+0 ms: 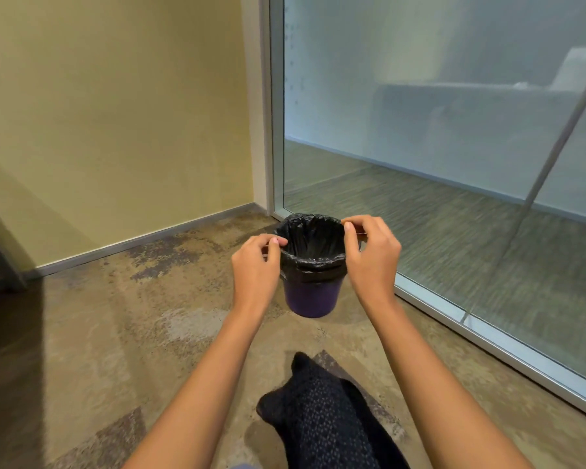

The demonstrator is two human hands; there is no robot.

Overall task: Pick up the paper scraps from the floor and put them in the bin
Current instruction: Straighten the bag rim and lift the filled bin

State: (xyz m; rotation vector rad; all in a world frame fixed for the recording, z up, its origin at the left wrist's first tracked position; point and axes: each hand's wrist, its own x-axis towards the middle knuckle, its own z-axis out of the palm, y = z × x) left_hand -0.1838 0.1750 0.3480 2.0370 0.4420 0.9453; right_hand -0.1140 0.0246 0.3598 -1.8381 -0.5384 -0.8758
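Between left hand and right hand, both pinching its liner, stands the bin.

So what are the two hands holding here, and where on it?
Both pinch the black bin liner at its rim: left hand on the left edge, right hand on the right edge. No paper scraps show in either grip.

Soft, even indoor light is filling the scene, and nothing is looking too bright or too dark. A deep shadow is lying over the carpet at the lower left. The glass wall is giving hazy, blurred reflections. Straight lines are bending near the edges, and the whole picture is looking slightly soft.
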